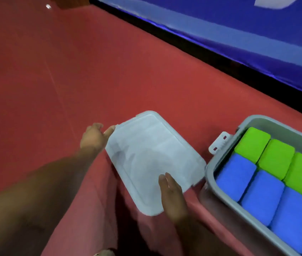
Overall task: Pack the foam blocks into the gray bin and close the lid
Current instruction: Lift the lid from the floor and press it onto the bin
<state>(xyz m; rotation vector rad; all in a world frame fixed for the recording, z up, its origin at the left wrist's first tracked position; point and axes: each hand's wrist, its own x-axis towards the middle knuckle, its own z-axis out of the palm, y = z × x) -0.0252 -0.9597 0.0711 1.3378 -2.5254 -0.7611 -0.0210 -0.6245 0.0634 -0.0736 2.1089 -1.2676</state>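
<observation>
— What carries everything here?

— A red worktop point(72, 71), covered in a cloth-like red surface that hangs down over the near edge in folds.

— What lies on it?

— The gray bin point(209, 174), at the right. Its rim is open, and green foam blocks point(275, 156) and blue foam blocks point(261, 196) fill it in two rows, the green row on the bin's far side. A white latch point(220, 143) sticks up at the bin's left corner.

— Anything else?

— Just left of the bin, the translucent lid point(152, 159). Whether it rests flat on the red surface or is lifted off it, I cannot tell. Far left of the bin the red surface is bare.
</observation>
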